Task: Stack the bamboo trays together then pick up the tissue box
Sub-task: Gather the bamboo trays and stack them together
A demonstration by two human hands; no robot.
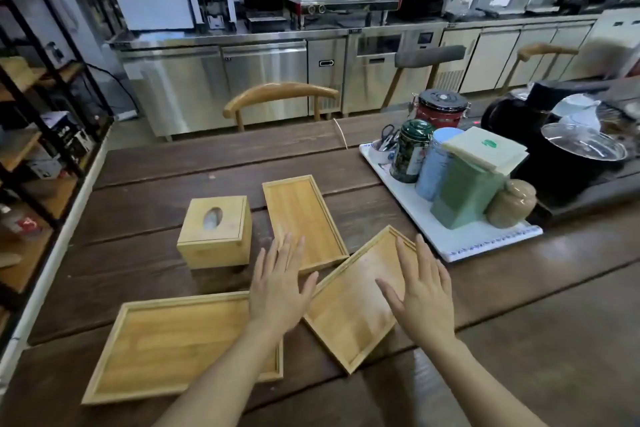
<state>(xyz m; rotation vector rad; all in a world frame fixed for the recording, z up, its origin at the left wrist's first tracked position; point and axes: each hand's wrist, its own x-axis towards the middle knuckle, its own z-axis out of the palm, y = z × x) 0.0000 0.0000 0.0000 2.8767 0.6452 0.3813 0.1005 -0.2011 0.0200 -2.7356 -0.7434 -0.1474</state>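
Three bamboo trays lie separately on the dark wooden table point(156, 184). The largest tray point(166, 343) is at the near left, a narrow tray point(301, 215) lies farther back in the middle, and a tilted tray point(349, 308) lies to the right of centre. A square bamboo tissue box point(216, 230) with an oval slot stands left of the narrow tray. My left hand point(278, 284) hovers open over the gap between the trays. My right hand point(420, 295) is open above the tilted tray's right side. Neither hand holds anything.
A white tray point(485, 241) at the right carries several tins and jars. Black pots with a glass lid point(585, 146) stand beyond it. A wooden chair point(280, 97) is at the table's far edge. Black shelving point(38, 135) runs along the left.
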